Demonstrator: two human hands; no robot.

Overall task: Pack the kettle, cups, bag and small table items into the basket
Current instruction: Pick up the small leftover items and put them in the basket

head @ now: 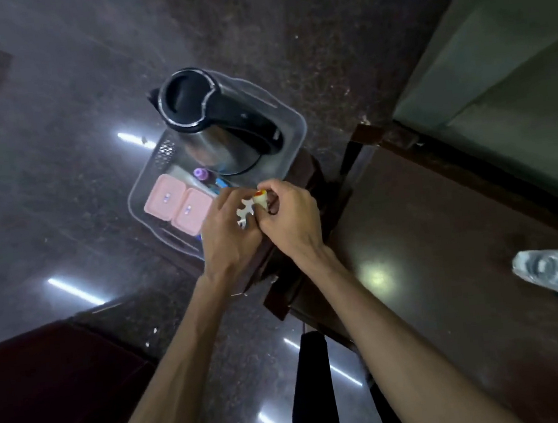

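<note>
A clear plastic basket [290,120] stands at the table's far corner. In it the steel kettle [213,121] with a black lid and handle sits upright at the far end. Two pink lidded boxes [180,206] lie side by side at the near end, beside a small purple-capped item [200,174] and a blue item [221,183]. Over the basket's near right rim both hands meet. My left hand [229,230] pinches a small white notched piece [246,212]. My right hand [288,215] grips a small white item with a red and yellow top [260,196].
The dark brown table [448,262] runs to the right; a crumpled clear plastic bag [556,271] lies near its right edge. A grey-green wall panel [512,49] rises at the far right. Polished dark floor shows on the left and below, and a dark red surface [41,391] at lower left.
</note>
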